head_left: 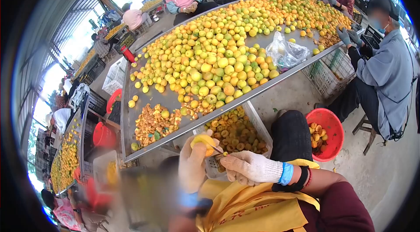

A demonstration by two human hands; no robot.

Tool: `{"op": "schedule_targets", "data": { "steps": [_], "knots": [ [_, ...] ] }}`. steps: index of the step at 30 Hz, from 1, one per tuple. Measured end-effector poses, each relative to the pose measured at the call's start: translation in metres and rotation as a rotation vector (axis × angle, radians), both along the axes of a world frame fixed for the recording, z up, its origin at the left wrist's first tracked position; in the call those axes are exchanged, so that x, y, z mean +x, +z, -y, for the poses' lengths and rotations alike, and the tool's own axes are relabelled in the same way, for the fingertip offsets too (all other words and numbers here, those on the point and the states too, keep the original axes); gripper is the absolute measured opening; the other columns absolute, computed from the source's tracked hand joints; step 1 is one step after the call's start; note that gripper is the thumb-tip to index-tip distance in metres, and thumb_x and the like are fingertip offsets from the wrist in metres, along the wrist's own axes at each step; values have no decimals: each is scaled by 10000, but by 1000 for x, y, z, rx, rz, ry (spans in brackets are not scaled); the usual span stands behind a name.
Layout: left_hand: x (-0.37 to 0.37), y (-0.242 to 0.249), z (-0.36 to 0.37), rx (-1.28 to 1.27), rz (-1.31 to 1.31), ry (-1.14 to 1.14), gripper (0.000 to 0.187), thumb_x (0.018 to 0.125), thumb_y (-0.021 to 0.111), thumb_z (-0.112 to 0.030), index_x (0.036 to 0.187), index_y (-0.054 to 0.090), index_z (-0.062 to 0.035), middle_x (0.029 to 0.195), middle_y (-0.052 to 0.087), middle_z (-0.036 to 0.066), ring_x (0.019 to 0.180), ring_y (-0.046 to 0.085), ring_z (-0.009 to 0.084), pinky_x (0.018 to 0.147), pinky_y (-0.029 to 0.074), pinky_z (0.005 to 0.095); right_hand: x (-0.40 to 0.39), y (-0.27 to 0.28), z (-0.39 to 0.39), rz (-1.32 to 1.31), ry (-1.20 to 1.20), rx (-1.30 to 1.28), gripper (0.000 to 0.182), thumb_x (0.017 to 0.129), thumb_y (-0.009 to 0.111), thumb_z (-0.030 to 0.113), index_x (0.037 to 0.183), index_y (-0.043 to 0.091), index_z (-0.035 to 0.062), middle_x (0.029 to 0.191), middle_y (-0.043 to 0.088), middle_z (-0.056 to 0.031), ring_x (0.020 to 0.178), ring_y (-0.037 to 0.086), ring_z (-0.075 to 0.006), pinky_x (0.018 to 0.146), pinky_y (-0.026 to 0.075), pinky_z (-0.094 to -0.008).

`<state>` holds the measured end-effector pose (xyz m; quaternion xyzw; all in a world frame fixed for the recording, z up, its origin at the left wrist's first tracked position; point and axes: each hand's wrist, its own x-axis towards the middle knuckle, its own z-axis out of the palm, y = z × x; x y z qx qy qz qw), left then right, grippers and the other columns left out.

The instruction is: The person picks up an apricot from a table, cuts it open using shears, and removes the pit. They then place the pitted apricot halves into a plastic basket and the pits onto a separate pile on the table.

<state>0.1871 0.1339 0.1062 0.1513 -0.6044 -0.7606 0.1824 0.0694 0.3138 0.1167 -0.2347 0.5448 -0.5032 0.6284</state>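
Note:
My left hand (191, 168), in a white knit glove, is closed around a yellow apricot-like fruit (203, 142) and holds it up in front of the table edge. My gloved right hand (251, 167) grips a small knife (217, 149), its blade pointing left with the tip at the fruit. Most of the knife's handle is hidden in my fingers. Just beyond my hands, a white crate (261, 123) contains many halved fruits (238, 132). A yellow apron (258, 208) covers my lap below.
A metal table (151, 99) bears a large heap of fruit (210, 66), a pile of orange scraps (156, 123) and a clear plastic bag (284, 51). To the right stands a red basin (331, 138) of fruit pieces. Gloved co-workers (383, 74) sit around the table.

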Motion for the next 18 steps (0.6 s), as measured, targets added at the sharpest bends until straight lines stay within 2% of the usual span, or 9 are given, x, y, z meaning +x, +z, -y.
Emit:
{"op": "schedule_targets", "data": {
  "steps": [1, 3, 4, 6, 8, 10, 11, 12, 18],
  "knots": [
    [-3, -1, -3, 6, 6, -1, 673, 1016, 603, -543, 1413, 532, -4, 1141, 706, 171, 963, 723, 312, 890, 594, 441, 3, -3, 1, 6, -1, 6, 584, 1024, 533, 623, 848, 650, 80, 664, 572, 23, 603, 564, -85, 547, 430, -250],
    [-12, -8, -16, 168, -117, 65, 688, 1022, 582, -557, 1440, 511, -14, 1116, 704, 160, 951, 718, 323, 885, 594, 446, 12, -16, 11, -67, -151, -191, 498, 1060, 520, 532, 860, 631, 89, 653, 543, 25, 520, 495, -63, 462, 378, -234],
    [-17, -12, -26, 397, -120, 98, 708, 1029, 552, -577, 1463, 490, -21, 1118, 692, 140, 970, 698, 322, 902, 584, 452, 15, -25, 19, -57, -154, -180, 498, 1060, 520, 532, 860, 631, 89, 653, 543, 25, 520, 495, -63, 462, 378, -234],
    [-28, -20, -29, 624, -210, 150, 578, 1068, 530, -465, 1435, 525, -18, 1118, 687, 128, 966, 664, 273, 921, 557, 436, 22, -44, 28, -278, -293, -198, 495, 1064, 516, 523, 878, 642, 81, 675, 579, 15, 573, 551, -73, 498, 420, -240],
    [-24, -20, -20, 564, -146, 69, 571, 1071, 534, -440, 1427, 528, 5, 1134, 680, 126, 971, 662, 264, 928, 552, 433, 18, -32, 23, -205, -293, -209, 487, 1055, 537, 525, 907, 655, 76, 712, 605, 5, 616, 582, -83, 531, 450, -247],
    [-22, -31, -1, 215, -174, 15, 501, 1093, 509, -335, 1401, 526, 58, 1137, 674, 132, 986, 666, 246, 911, 560, 389, 6, -20, 15, -228, -244, -85, 583, 1003, 562, 629, 897, 660, 64, 754, 624, -3, 615, 591, -88, 540, 465, -264],
    [-18, -30, -1, 223, -126, 43, 478, 1095, 505, -314, 1397, 530, 55, 1132, 675, 137, 987, 672, 243, 901, 563, 388, 0, -20, 13, -260, -185, -5, 587, 995, 568, 638, 896, 656, 66, 747, 616, -1, 600, 582, -89, 518, 458, -267],
    [-17, -26, -1, 228, -85, 63, 455, 1097, 500, -294, 1393, 534, 51, 1126, 676, 143, 987, 678, 240, 890, 567, 386, 0, -27, 13, -228, -182, 1, 605, 1000, 559, 639, 909, 660, 50, 737, 612, -7, 604, 588, -94, 549, 478, -270],
    [-23, -40, -7, 317, -86, 101, 427, 1086, 533, -282, 1358, 553, 46, 1109, 670, 163, 923, 698, 256, 873, 581, 405, 5, -43, 18, -505, -108, 36, 579, 1019, 549, 598, 1056, 702, 41, 777, 685, -91, 664, 695, -180, 659, 552, -337]
  ]
}}
